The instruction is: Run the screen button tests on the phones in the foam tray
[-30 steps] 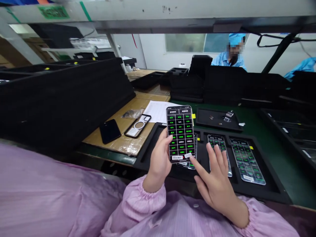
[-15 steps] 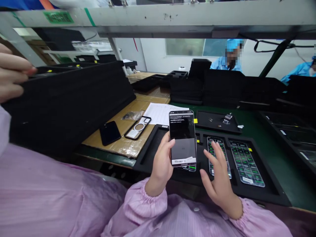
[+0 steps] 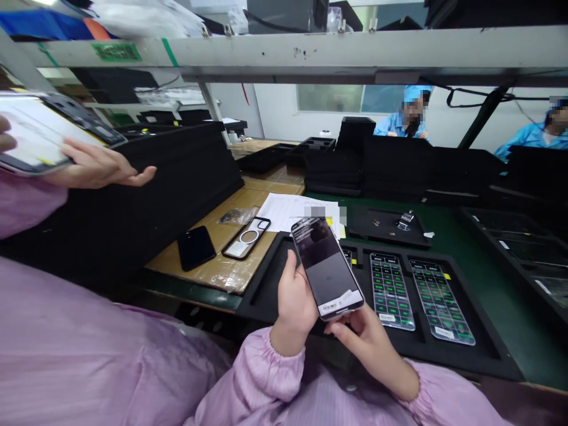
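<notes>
A smartphone [image 3: 331, 275] with a dark grey lit screen and a white label strip along its bottom hangs tilted above the black foam tray [image 3: 488, 349]. My left hand [image 3: 298, 296] holds it from the left; its fingers are hidden behind the phone. At the lower right corner, my right hand [image 3: 366, 337] grips the bottom edge, thumb in front. In the tray, to the right, lie two phones with green grids on their screens, one nearer [image 3: 391, 290] and one farther right [image 3: 442, 302]. Another one is mostly covered by the held phone.
On the cardboard [image 3: 222, 272] lie a dark phone [image 3: 196, 247], a clear phone case [image 3: 247, 238] and a small plastic bag [image 3: 238, 215]. Paper sheets [image 3: 284, 210] lie behind. A co-worker's hand [image 3: 95, 165] carries a stacked device at left. Black foam stacks [image 3: 394, 168] line the back.
My right hand has moved from open beside the phone to its bottom corner. The phone has tilted, its top leaning left. A co-worker's hand with a device has come in at left.
</notes>
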Demonstrator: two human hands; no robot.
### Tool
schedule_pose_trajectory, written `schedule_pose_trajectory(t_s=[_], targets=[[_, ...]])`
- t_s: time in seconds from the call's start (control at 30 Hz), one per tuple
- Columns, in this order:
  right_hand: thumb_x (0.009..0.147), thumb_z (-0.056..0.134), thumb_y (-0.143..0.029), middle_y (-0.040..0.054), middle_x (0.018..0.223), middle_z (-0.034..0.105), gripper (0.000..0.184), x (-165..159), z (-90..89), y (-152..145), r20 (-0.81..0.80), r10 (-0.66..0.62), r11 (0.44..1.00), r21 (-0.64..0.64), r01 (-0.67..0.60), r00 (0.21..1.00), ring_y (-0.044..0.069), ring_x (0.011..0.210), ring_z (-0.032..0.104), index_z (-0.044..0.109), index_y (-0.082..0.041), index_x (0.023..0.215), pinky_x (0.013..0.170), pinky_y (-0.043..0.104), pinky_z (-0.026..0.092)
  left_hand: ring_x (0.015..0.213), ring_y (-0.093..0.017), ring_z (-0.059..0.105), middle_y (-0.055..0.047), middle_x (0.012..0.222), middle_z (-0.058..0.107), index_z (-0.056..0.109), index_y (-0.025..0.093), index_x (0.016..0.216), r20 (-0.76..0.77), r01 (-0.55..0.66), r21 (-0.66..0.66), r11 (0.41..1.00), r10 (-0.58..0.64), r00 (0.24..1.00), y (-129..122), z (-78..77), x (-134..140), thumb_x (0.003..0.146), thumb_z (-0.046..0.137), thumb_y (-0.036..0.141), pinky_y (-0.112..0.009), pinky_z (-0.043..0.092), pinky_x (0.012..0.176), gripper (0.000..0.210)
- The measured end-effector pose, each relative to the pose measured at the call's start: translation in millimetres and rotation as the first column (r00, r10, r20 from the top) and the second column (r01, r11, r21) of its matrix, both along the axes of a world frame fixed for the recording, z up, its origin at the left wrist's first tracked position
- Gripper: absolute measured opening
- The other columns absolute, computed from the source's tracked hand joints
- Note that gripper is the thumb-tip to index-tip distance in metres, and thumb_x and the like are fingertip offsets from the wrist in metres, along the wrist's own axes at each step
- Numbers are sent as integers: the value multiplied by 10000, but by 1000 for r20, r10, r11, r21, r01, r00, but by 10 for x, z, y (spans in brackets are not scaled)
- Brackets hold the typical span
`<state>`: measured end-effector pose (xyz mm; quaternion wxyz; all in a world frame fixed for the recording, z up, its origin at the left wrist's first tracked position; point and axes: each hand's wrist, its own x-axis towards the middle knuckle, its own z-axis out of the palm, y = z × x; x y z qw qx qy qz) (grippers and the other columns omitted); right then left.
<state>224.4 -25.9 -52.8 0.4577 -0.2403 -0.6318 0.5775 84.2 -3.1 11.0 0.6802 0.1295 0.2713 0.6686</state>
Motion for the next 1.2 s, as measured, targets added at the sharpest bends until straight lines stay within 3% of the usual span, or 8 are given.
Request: schedule_pose_trajectory(t_s=[0.17, 0.3, 0.5, 0.7, 0.9, 1.03, 1.13, 1.2], targets=[[963, 616, -549, 72, 752, 695, 398, 66, -81, -7, 166, 21, 1000, -3, -21, 986, 205, 704, 671, 625, -166, 856, 689, 305, 512, 1248, -348, 586, -136, 1182, 718, 713, 169, 1126, -8, 143, 141, 980, -143, 990, -4, -4, 32, 912, 327, 705, -532, 435, 1074, 694], [984, 579, -556, 83, 830, 714, 415, 111, -73, -18, 170, 68, 996, -70, -57, 983, 195, 710, 675, 670, -156, 916, 687, 301, 507, 1320, -351, 523, -128, 1323, 651, 700, 192, 1179, -38, 172, 208, 963, -168, 985, -33, 55, 44, 896, 332, 733, -526, 411, 1097, 713], [1027, 518, -511, 55, 811, 708, 392, 101, 19, 4, 123, 156, 986, -72, -148, 980, 175, 733, 675, 696, -164, 982, 709, 274, 498, 1299, -328, 547, -124, 1307, 660, 694, 184, 1184, -47, 167, 213, 963, -161, 986, -21, 44, 21, 896, 284, 744, -476, 443, 1071, 752], [976, 567, -567, 74, 849, 717, 426, 41, 47, 27, 109, 110, 986, -140, -95, 988, 151, 603, 638, 650, -153, 924, 612, 255, 496, 1189, -356, 619, -135, 1281, 673, 699, 186, 1193, -7, 235, 210, 949, -239, 971, -4, -83, 25, 804, 325, 839, -505, 457, 1030, 847], [961, 565, -592, 68, 794, 700, 443, 31, 42, 7, 182, 56, 993, -116, -35, 982, 143, 562, 606, 635, -157, 908, 538, 237, 470, 1094, -321, 658, -140, 1161, 721, 723, 168, 1121, 25, 111, 104, 988, -114, 993, -53, -162, 40, 783, 350, 852, -461, 494, 985, 849], [950, 579, -598, 67, 773, 692, 452, 29, 42, 15, 192, 72, 989, -144, -45, 979, 132, 535, 589, 621, -151, 901, 500, 220, 443, 984, -303, 689, -144, 1092, 740, 725, 152, 1125, 21, 77, 105, 991, -80, 997, -68, -175, 37, 752, 327, 895, -437, 535, 907, 922], [939, 595, -605, 68, 767, 689, 462, 27, 49, 30, 166, 84, 983, -177, -54, 983, 128, 526, 584, 618, -145, 904, 499, 218, 440, 1126, -328, 647, -153, 1219, 700, 713, 141, 1150, -1, 75, 167, 983, -76, 997, -83, -129, 53, 766, 300, 896, -437, 517, 963, 943], [934, 609, -603, 65, 762, 686, 463, 30, 56, 40, 142, 88, 979, -197, -59, 986, 121, 518, 578, 616, -141, 910, 504, 215, 439, 1261, -357, 566, -153, 1354, 625, 686, 142, 1196, -28, 67, 245, 967, -62, 998, -105, -94, 70, 782, 384, 854, -460, 482, 1030, 878]])
